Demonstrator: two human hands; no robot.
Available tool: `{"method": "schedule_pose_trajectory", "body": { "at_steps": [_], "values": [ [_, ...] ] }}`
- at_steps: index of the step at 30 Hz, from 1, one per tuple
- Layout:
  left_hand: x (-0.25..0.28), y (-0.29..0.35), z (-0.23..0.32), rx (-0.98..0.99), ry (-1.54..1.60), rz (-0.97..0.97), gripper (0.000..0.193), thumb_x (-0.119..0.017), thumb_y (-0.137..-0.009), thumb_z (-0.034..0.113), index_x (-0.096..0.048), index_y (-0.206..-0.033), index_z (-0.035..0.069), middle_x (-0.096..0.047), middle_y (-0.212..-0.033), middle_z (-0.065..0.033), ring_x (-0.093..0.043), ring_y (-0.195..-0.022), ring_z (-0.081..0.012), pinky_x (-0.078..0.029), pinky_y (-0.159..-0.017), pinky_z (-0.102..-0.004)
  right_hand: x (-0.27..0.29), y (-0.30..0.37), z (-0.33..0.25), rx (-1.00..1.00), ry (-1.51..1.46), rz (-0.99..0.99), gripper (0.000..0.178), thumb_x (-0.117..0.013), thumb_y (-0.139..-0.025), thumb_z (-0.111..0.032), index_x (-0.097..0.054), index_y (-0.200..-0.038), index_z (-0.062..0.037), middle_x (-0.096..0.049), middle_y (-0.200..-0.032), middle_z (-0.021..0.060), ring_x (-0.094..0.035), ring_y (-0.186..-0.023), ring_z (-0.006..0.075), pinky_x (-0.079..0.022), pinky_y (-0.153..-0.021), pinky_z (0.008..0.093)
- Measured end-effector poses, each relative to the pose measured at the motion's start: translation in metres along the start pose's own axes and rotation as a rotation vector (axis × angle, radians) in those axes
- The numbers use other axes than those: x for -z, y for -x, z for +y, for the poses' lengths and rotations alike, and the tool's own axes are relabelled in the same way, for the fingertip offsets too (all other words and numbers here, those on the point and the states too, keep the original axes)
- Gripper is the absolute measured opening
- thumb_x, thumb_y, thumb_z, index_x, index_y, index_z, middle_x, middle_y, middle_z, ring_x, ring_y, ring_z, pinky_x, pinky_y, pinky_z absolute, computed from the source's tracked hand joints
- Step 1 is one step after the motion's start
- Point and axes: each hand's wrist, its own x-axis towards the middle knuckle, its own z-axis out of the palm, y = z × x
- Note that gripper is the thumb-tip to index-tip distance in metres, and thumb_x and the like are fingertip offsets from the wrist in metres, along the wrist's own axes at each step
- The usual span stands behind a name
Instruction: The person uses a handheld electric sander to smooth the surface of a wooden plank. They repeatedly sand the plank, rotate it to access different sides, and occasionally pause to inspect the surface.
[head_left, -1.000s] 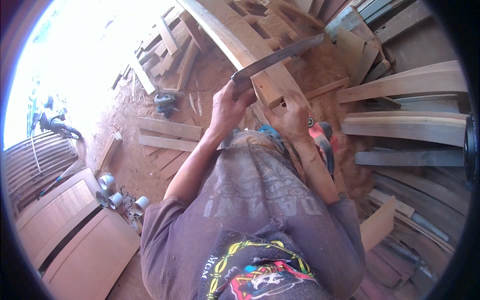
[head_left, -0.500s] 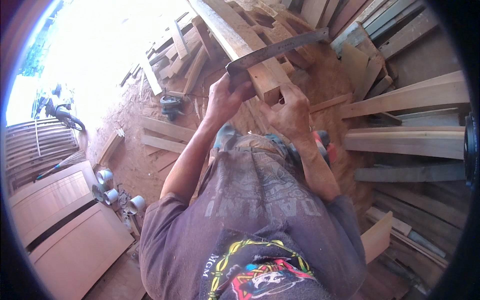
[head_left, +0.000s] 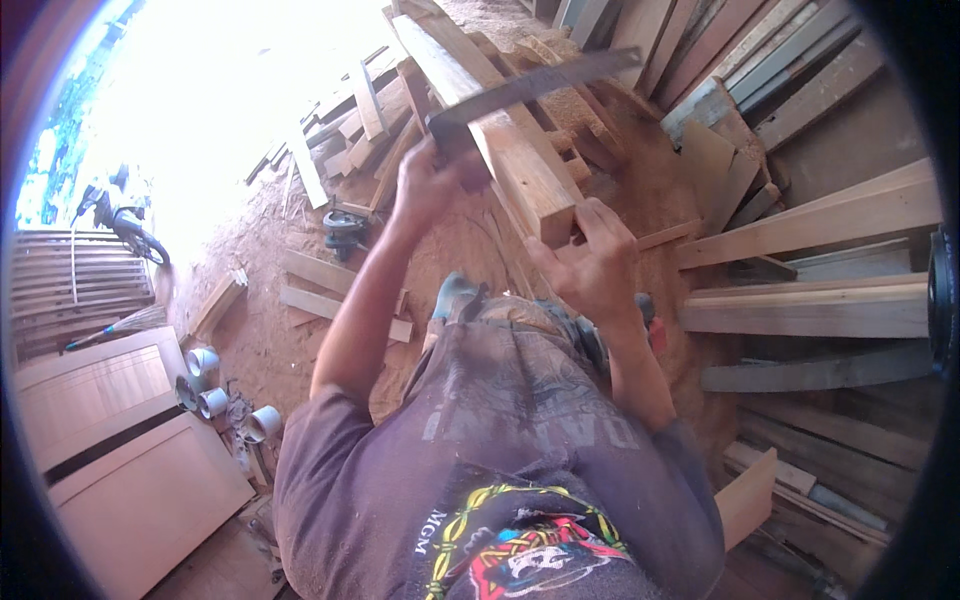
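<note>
A long squared wooden beam (head_left: 527, 172) reaches away from me, its near end toward my body. My right hand (head_left: 592, 262) grips that near end, thumb on one side and fingers on the other. The fingers of my left hand (head_left: 425, 188) are closed at the left end of a handsaw (head_left: 540, 90), around its handle, which is mostly hidden. The saw's blade crosses above the beam, pointing to the far right and slightly blurred. Whether its teeth touch the wood I cannot tell.
Offcuts (head_left: 365, 100) are heaped beyond the beam on the left. A dark power tool (head_left: 345, 232) and short boards (head_left: 335, 270) lie on the dusty floor. Stacked planks (head_left: 810, 310) line the right side. White cups (head_left: 262, 424) stand by door panels (head_left: 150, 500); a motorcycle (head_left: 125, 220) is farther off.
My left hand and the saw have shifted left and farther along the beam. The beam's near end and my right hand have come a little closer to me.
</note>
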Motion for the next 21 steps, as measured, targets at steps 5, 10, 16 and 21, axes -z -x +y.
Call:
{"method": "schedule_pose_trajectory", "body": {
  "at_steps": [5, 10, 16, 21],
  "values": [
    [0.02, -0.054, -0.019, 0.075, -0.073, 0.012, 0.03, -0.078, -0.096, 0.014, -0.073, -0.123, 0.001, -0.079, -0.107, -0.0091, -0.075, -0.091, -0.0137, -0.062, -0.079, -0.0324, 0.02, 0.003, -0.019, -0.046, -0.025, -0.057, 0.035, -0.087, -0.073, -0.019, -0.061, -0.084, 0.0028, -0.061, -0.081, 0.0171, -0.063, -0.074, 0.0352, -0.051, -0.067, 0.0444],
    [0.014, -0.062, -0.029, 0.06, -0.029, -0.02, 0.033, -0.079, -0.095, 0.014, -0.072, -0.125, 0.002, -0.079, -0.107, -0.009, -0.075, -0.094, -0.0148, -0.063, -0.079, -0.0331, 0.025, 0.0, -0.016, -0.073, -0.005, -0.038, 0.031, -0.085, -0.073, -0.021, -0.066, -0.087, -0.0004, -0.063, -0.082, 0.0166, -0.066, -0.075, 0.0369, -0.053, -0.067, 0.045],
    [0.014, -0.063, -0.026, 0.029, 0.054, 0.023, 0.038, -0.079, -0.096, 0.02, -0.071, -0.128, 0.002, -0.078, -0.11, -0.009, -0.074, -0.096, -0.0146, -0.061, -0.082, -0.0327, 0.037, -0.018, -0.025, -0.049, 0.036, -0.061, 0.035, -0.088, -0.075, -0.021, -0.067, -0.092, 0.001, -0.062, -0.082, 0.0161, -0.065, -0.075, 0.0346, -0.053, -0.068, 0.0434],
    [0.015, -0.036, -0.025, 0.086, 0.413, 0.34, 0.039, -0.078, -0.098, 0.022, -0.068, -0.129, 0.001, -0.073, -0.118, -0.0071, -0.068, -0.107, -0.0165, -0.054, -0.094, -0.0329, 0.04, -0.08, -0.044, 0.14, -0.027, 0.038, 0.034, -0.089, -0.081, -0.018, -0.063, -0.09, 0.0017, -0.058, -0.081, 0.0125, -0.061, -0.072, 0.0266, -0.05, -0.069, 0.0381]
  ]
}}
